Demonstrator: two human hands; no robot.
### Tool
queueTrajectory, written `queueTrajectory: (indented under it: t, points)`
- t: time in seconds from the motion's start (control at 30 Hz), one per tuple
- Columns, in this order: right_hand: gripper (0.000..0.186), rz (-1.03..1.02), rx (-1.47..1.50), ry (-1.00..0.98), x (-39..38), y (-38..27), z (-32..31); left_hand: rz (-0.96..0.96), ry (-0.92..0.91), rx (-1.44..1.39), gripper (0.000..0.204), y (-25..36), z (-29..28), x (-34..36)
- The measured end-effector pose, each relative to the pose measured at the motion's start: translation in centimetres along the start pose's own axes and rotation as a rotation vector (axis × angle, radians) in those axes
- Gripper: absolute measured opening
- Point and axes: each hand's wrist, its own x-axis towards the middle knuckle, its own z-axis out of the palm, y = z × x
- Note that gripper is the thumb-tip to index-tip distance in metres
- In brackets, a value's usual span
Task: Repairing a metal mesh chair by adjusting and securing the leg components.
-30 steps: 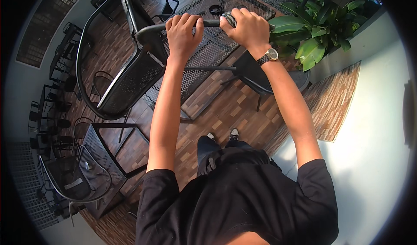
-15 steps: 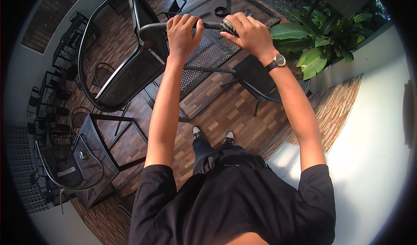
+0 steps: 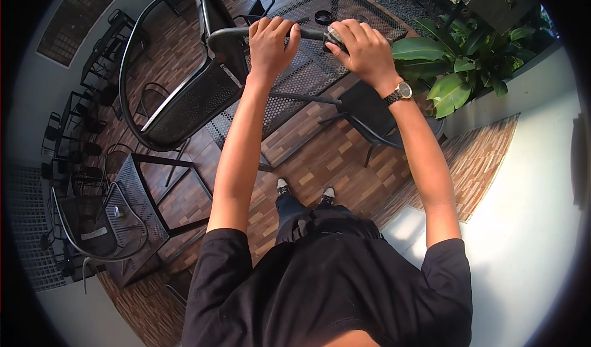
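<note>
A dark metal chair (image 3: 191, 104) with a perforated seat and a curved tubular frame is held up on its side, ahead and to the left. My left hand (image 3: 269, 47) is closed round one of its tubular legs (image 3: 231, 35). Farther right along the same leg, my right hand (image 3: 366, 50) presses a crumpled greyish cloth (image 3: 335, 38) around the leg's end; the fingers partly hide the cloth. A wristwatch (image 3: 403, 90) is on my right wrist.
Beyond the chair stands a perforated metal table (image 3: 301, 70) with a black ashtray (image 3: 323, 17). Another dark chair (image 3: 368, 108) is tucked at its right side. Leafy plants (image 3: 452, 58) grow by the white wall (image 3: 523, 187). A second table (image 3: 138, 190) stands at left.
The whole scene has shifted slightly rightward in view. Both hands keep their grip on the chair leg, and the cloth stays at its end.
</note>
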Motion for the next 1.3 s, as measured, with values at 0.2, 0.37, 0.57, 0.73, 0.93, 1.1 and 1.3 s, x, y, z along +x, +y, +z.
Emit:
queueTrajectory:
  t: [0.2, 0.37, 0.57, 0.73, 0.93, 1.1, 1.3]
  points:
    - [0.045, 0.421, -0.005, -0.517, 3.1, -1.7, -0.8, -0.011, -0.014, -0.005, 0.020, -0.5, -0.3, -0.4]
    - [0.064, 0.591, 0.068, -0.604, 5.0, -0.4, 0.0, -0.005, 0.004, -0.012, 0.020, -0.3, 0.0, 0.1]
    - [0.043, 0.073, -0.098, -0.098, 1.2, -1.8, 1.3, 0.000, 0.012, 0.003, 0.018, -0.8, -0.1, -0.4]
    - [0.044, -0.066, -0.157, 0.094, 0.1, -1.2, 1.6, 0.008, 0.005, 0.006, 0.017, -0.3, 0.1, -0.4]
    - [0.055, 0.472, 0.018, -0.451, 3.2, -2.1, 0.1, 0.040, -0.038, -0.050, 0.020, -0.3, -0.1, -0.8]
    - [0.054, 0.394, -0.052, -0.365, 2.8, -2.0, 0.8, 0.116, -0.087, -0.075, 0.021, -1.2, -1.4, -0.7]
    - [0.041, -0.042, -0.278, 0.105, 0.3, -2.6, 3.1, 0.071, -0.048, 0.013, 0.020, -4.2, -2.3, -2.1]
